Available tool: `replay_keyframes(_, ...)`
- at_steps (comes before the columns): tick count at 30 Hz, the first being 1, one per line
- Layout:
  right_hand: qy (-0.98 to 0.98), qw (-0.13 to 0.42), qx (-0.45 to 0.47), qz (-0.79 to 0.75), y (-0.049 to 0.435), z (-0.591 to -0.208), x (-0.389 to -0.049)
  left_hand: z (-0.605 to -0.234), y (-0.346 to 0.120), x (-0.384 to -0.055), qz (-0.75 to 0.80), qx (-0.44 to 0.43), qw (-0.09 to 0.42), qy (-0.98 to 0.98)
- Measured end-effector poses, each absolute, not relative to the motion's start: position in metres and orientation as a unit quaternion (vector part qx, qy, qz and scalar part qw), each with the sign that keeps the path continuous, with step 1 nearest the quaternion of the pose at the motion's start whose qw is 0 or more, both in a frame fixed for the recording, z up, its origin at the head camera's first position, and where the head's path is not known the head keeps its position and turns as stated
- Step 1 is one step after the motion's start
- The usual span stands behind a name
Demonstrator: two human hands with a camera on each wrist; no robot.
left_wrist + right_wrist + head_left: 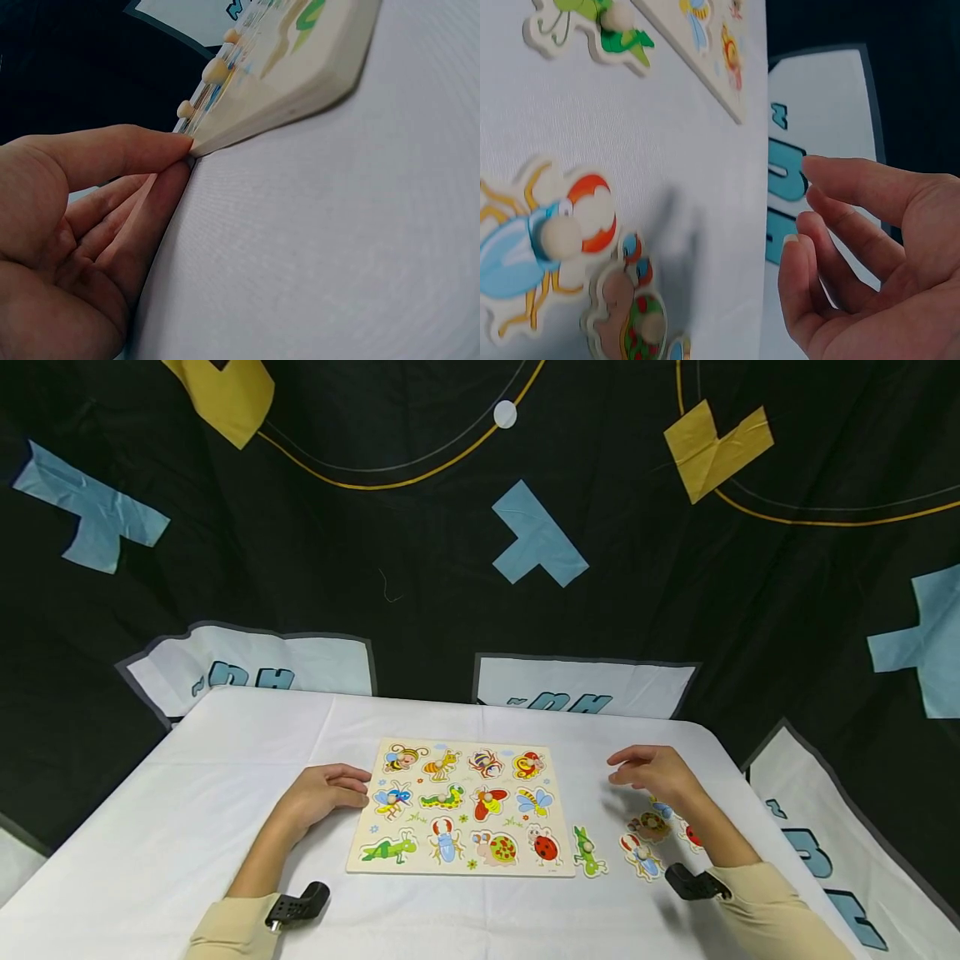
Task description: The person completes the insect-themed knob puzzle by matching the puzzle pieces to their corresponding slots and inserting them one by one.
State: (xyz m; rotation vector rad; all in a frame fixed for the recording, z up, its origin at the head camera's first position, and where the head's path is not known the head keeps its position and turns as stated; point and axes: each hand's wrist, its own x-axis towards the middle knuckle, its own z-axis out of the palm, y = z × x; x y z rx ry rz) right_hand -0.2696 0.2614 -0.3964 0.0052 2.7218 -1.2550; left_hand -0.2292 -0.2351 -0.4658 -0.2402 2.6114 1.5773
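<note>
Even light leaves the white surface (420, 918) bright against a deep black backdrop (442, 568) in the head view. Both wrist views look dimmer and greyer; the right fingers (862, 180) cast soft-edged shadows (679, 240), and the board's (307, 75) near print blurs.

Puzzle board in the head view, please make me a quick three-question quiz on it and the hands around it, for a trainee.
1. Multiple choice: which edge of the puzzle board does the left hand touch, as the head camera sees it? (a) far (b) left (c) right
2. True or false: the right hand is pinching a piece by its knob.
3. Fill in: the loose piece lying nearest the puzzle board is mainly ____ in colour.

Key:
1. b
2. False; the right hand holds nothing.
3. green
</note>
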Motion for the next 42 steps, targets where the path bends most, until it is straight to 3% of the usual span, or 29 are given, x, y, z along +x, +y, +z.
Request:
replay_keyframes(17,0.899,0.079,0.007,-0.431,0.305,-0.398,-0.267,-0.466,-0.235,-0.229,0.518,-0.081,0.036,0.851)
replay_keyframes(42,0.898,0.087,0.086,-0.423,0.342,-0.427,-0.268,-0.467,-0.236,-0.230,0.525,-0.082,0.039,0.846)
